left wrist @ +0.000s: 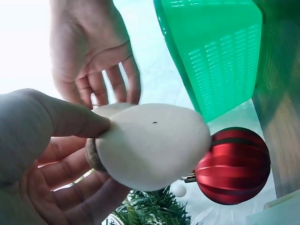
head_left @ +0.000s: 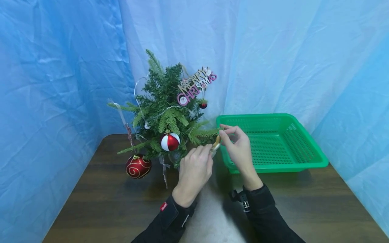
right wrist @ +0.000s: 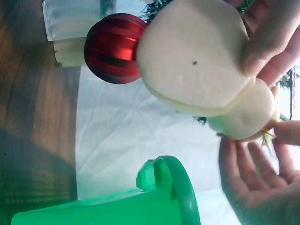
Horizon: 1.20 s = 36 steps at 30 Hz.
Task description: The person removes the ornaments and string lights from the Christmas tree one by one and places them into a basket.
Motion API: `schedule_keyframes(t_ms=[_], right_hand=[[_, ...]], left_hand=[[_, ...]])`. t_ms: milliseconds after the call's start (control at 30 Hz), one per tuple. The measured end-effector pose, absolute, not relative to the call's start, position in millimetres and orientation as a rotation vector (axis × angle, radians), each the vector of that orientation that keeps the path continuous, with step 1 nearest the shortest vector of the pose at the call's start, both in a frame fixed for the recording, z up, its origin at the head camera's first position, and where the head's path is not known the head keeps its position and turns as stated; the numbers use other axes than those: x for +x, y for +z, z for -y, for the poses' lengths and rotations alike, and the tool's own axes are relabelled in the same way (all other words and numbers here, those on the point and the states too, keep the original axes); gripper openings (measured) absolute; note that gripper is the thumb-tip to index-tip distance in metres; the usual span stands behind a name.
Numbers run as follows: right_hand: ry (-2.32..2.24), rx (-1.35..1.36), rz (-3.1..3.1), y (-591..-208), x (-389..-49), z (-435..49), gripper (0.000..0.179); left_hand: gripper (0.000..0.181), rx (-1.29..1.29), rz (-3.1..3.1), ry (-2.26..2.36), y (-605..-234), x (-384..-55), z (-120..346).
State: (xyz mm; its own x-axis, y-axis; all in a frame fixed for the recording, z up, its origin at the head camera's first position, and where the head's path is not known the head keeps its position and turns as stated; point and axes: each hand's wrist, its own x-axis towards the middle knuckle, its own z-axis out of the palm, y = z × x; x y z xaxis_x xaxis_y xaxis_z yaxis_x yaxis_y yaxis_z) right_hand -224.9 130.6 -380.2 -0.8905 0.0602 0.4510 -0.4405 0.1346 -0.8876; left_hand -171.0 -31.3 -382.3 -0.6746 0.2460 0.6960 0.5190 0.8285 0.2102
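My left hand [head_left: 194, 168] holds a white snowman-shaped ornament [left wrist: 154, 145], its large rounded end between thumb and fingers. In the right wrist view its plain back shows, with a small dark dot. My right hand [head_left: 238, 148] is at the ornament's smaller end, where thumb and fingertips pinch a short gold cord [right wrist: 266, 137]. Both hands are beside the right-hand branch tip of a small Christmas tree [head_left: 170, 91]. A ridged red ball [left wrist: 234, 166] hangs just past the ornament. In the head view the left hand hides much of the ornament.
A green plastic basket [head_left: 273, 168] stands right of the tree on the dark wooden table [head_left: 91, 202]. The tree carries a "Merry Christmas" sign [head_left: 194, 87], a red-and-white ball [head_left: 170, 141] and a red glitter-swirl ball [head_left: 138, 166]. Blue curtains [head_left: 288, 60] hang behind.
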Motion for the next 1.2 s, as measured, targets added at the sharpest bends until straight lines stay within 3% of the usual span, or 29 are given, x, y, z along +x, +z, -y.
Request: schedule_keyframes(t_ms=[433, 1200], right_hand=[[1.988, 0.370, 2.016, -372.3, -222.6, -148.0, 0.030], [1.260, 0.892, 2.454, -344.0, -197.5, -202.5, 0.038]], left_hand=[[0.024, -0.553, 2.264, -0.588, -380.0, -172.7, 29.6], [0.020, -0.755, 2.147, -0.708, -378.0, -170.0, 27.5]])
